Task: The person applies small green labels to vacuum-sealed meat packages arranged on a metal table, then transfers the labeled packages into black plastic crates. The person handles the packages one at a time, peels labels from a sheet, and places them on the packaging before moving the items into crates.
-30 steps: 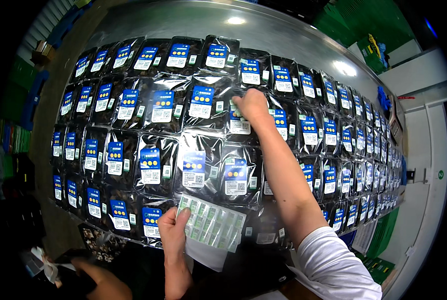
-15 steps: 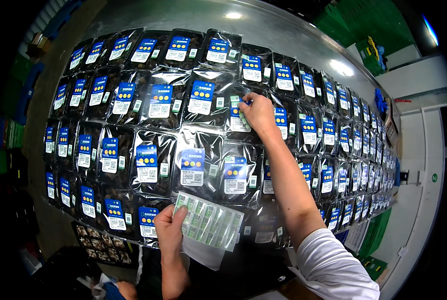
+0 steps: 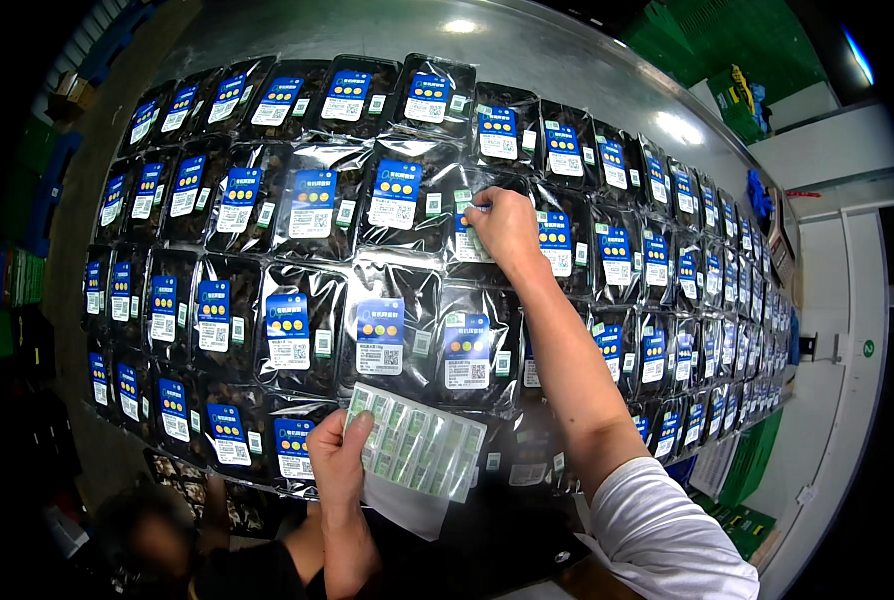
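My left hand (image 3: 339,448) grips a sheet of small green-and-white stickers (image 3: 417,448) by its left edge, with white backing hanging below it, over the near edge of the packages. My right hand (image 3: 499,225) is farther up, with thumb and fingers pinched on a small green sticker (image 3: 464,200) at the upper left of a film-wrapped black tray (image 3: 467,242) with a blue-and-white label; whether the sticker is stuck down is unclear. Several rows of similar wrapped trays (image 3: 287,330) surround my hands, and some right-hand ones carry small green stickers at the top.
A metal table (image 3: 567,70) bears the trays. At the lower left another person (image 3: 222,570) in black leans near trays of dark pieces. Green crates (image 3: 747,460) stand at the right beside white panels (image 3: 832,280). Blue gloves (image 3: 762,200) lie at the back right.
My right hand shifts slightly on the same tray, still pinched. My left hand and sheet moved slightly left. The other person has come further into view at the lower left.
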### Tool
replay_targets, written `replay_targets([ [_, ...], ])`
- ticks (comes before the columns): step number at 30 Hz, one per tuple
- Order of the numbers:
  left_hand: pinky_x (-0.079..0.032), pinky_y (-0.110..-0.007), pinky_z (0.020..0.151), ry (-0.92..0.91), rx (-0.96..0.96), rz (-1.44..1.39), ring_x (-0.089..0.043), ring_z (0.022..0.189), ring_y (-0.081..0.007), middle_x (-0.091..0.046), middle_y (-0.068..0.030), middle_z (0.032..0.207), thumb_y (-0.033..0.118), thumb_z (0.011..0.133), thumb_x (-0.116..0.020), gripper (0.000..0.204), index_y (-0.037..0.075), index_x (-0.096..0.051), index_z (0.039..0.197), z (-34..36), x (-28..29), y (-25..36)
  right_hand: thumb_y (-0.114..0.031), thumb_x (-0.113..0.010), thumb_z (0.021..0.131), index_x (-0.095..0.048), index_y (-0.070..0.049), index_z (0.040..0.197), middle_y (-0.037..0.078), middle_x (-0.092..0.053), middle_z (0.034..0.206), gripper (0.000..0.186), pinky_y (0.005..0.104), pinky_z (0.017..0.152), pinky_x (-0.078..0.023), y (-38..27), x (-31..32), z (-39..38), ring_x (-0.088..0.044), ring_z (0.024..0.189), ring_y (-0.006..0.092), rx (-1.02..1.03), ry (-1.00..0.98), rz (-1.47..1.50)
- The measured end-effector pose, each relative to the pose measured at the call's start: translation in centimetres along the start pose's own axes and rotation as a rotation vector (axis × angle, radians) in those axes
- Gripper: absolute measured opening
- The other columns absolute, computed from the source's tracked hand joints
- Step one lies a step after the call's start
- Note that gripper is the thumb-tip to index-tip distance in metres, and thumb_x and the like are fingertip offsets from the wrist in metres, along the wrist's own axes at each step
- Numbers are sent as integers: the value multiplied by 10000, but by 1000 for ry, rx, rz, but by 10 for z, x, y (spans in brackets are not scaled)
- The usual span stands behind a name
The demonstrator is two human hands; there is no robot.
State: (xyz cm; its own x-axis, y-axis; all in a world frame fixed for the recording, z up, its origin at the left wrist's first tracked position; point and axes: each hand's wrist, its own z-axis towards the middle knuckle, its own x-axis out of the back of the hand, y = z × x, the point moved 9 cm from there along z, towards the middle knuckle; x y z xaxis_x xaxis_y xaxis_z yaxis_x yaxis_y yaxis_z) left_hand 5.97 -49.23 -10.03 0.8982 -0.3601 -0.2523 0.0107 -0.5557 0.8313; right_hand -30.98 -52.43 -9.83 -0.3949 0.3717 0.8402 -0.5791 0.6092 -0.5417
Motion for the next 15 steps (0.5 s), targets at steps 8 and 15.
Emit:
replay_targets([
  [8, -352, -187, 550, 1, 8, -6, -449, 605, 5, -594, 39, 683, 106, 903, -628, 206, -4, -610, 729, 1, -1, 0, -129, -668, 782, -719, 10, 806, 180, -688, 753, 150, 355, 679, -514, 36, -22, 16, -668, 689, 275, -153, -50, 313],
  [15, -382, -191, 570, -18, 8, -21, -491, 617, -9, -628, 14, 715, 110, 905, -623, 174, -19, -646, 791, 2, -4, -3, -129, -687, 800, -716, 39, 858, 109, -694, 748, 179, 296, 646, -492, 53, -39, 18, -624, 672, 131, -264, -187, 613],
])
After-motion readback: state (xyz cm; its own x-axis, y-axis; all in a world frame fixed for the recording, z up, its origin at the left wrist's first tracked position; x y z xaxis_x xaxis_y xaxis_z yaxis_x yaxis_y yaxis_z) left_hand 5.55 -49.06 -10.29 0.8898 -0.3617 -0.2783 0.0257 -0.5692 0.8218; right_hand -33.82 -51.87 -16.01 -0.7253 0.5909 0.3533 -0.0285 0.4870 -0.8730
